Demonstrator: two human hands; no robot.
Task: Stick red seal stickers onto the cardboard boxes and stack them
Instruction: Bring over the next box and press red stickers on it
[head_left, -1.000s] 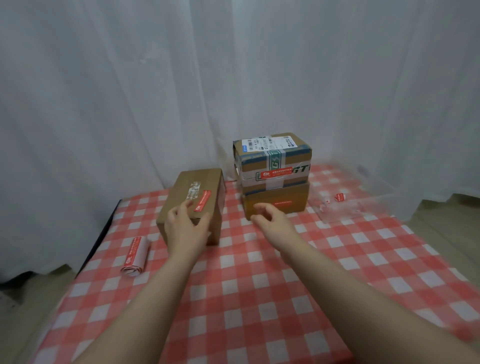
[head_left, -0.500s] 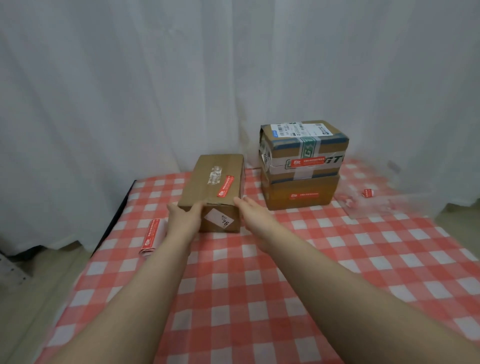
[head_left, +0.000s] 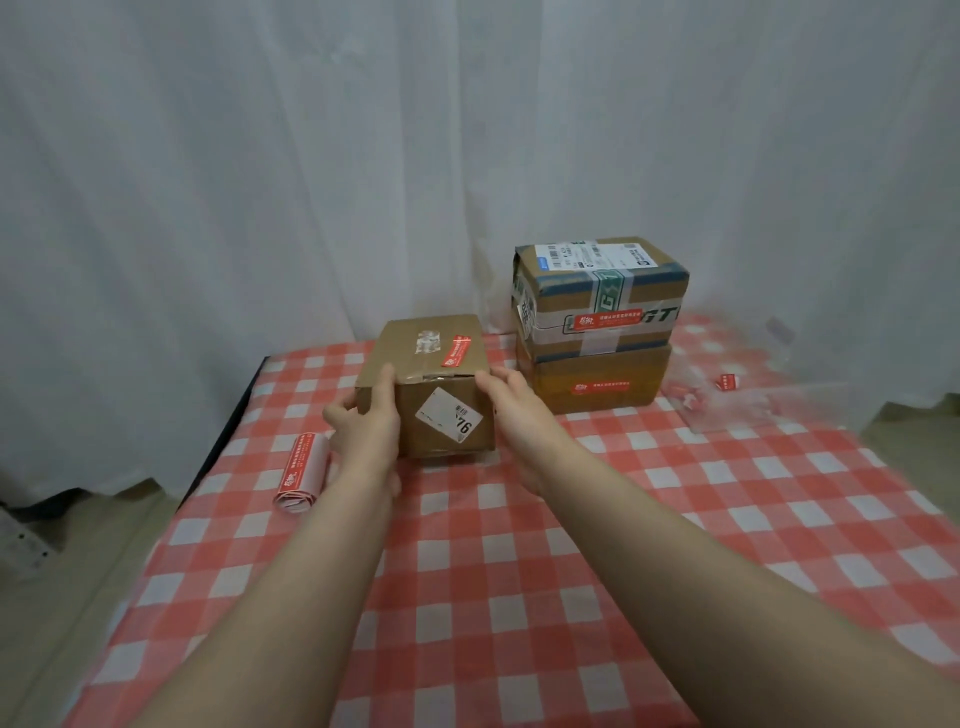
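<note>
The left hand and right hand clamp the sealed cardboard box at its near corners; its long axis runs near-to-far. The 2-box stack stands just right, slightly farther, nearer the right hand.

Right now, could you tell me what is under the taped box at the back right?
A plain cardboard box with a red seal sticker on its front, resting on the checked tablecloth. Its top face is hidden.
</note>
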